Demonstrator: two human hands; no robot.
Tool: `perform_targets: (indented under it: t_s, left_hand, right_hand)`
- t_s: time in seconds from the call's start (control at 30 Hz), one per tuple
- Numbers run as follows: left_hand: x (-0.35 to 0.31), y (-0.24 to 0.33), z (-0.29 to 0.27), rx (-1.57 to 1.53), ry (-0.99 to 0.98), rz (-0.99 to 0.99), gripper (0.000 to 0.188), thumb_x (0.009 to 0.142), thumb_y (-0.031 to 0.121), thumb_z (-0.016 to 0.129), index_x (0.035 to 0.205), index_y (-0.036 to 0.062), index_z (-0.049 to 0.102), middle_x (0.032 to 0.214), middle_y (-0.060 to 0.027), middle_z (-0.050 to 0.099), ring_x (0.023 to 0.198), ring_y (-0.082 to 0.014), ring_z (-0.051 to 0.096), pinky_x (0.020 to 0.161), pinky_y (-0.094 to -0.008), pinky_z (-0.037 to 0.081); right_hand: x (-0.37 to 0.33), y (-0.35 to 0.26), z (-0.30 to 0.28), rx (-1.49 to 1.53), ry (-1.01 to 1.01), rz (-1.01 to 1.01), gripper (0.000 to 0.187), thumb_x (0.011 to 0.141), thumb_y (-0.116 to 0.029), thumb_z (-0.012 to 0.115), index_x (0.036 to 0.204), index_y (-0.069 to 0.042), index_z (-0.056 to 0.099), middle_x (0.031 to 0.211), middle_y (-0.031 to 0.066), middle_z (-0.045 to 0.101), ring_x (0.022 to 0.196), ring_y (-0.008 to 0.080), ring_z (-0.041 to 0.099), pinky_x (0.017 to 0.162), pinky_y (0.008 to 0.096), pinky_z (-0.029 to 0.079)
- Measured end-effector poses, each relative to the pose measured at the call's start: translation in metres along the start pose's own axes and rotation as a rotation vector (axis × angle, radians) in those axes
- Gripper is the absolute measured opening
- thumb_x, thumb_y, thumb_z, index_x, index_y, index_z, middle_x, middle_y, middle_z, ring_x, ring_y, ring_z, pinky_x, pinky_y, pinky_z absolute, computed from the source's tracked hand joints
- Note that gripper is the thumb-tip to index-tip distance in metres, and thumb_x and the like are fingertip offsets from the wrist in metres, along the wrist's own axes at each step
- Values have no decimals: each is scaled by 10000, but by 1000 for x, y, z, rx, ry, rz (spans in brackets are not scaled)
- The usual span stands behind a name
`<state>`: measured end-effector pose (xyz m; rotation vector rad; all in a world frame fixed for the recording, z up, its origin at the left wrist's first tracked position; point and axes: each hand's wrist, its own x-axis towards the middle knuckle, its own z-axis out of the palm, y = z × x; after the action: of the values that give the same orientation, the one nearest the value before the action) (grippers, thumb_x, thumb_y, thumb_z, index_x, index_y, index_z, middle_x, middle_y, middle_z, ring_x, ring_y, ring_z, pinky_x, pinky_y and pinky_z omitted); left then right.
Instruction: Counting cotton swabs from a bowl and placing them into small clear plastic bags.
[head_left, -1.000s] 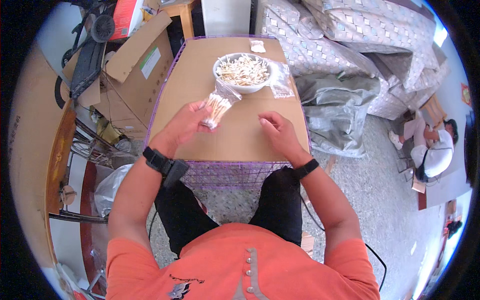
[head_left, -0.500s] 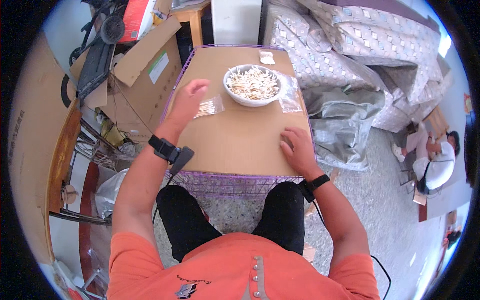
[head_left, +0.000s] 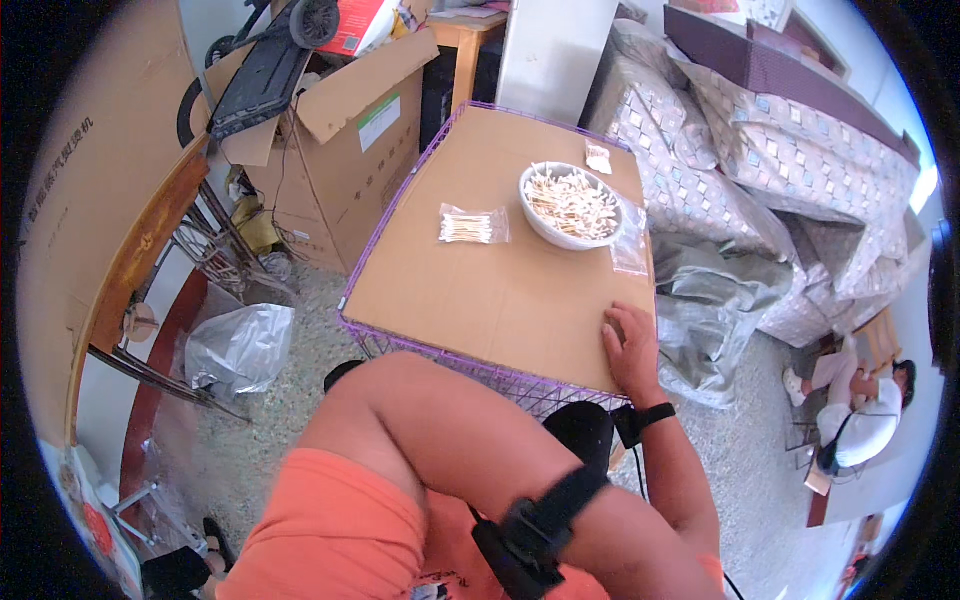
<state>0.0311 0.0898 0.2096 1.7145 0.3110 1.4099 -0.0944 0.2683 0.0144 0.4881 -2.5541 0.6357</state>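
The bowl (head_left: 562, 237) is greyish white, the cotton swabs (head_left: 572, 203) white-tipped on tan sticks, the cardboard tabletop (head_left: 500, 300) plain brown, the wire frame (head_left: 478, 378) purple, the sleeve (head_left: 330, 530) orange, the wristband (head_left: 657, 414) black, and the pale grey wrapping (head_left: 735, 215) patterned with small diamonds.

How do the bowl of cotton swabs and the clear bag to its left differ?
The bowl is round and opaque; the bag is flat and see-through. The bowl's swabs lie jumbled, while those in the bag lie side by side. The bowl holds far more than the bag. Both rest on brown cardboard.
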Motion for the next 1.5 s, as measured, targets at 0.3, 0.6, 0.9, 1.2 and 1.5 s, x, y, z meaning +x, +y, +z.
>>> perform_targets:
  t_s: [0.3,0.6,0.9,1.2,1.5]
  left_hand:
    - [-2,0,5,169,92,2,176,903,124,575,958,-14,669,884,-117,675,809,-208,625,712,-304,479]
    - [-19,9,10,357,221,-18,176,903,126,570,962,-10,665,888,-113,671,817,-205,624,720,-304,479]
    - [-27,9,15,471,293,-11,177,903,128,564,966,-7,661,891,-109,668,824,-201,623,727,-305,480]
    - [-28,2,17,548,324,-17,178,903,129,559,969,-3,657,894,-105,665,831,-198,622,735,-306,480]
    - [-19,-12,23,633,307,-28,179,903,131,554,973,0,653,898,-101,662,838,-195,621,743,-306,481]
  right_hand:
    - [1,-1,0,0,4,-1,236,781,-89,652,1007,-29,618,1107,144,609,1070,336,539,960,431,412]
    - [-1,0,0,-10,-14,-21,245,784,-64,641,1022,-15,608,1110,153,599,1068,345,529,964,433,400]
    - [-2,0,-1,-14,-30,-3,233,814,-65,617,1043,-25,601,1142,139,594,1112,322,516,978,405,398]
    - [-1,-4,-4,-18,-26,-2,222,811,-64,623,1029,-26,605,1124,138,604,1095,323,527,968,409,404]
    - [-9,-3,-7,14,20,-11,218,801,-71,623,1016,-35,621,1105,155,609,1074,344,531,961,435,404]
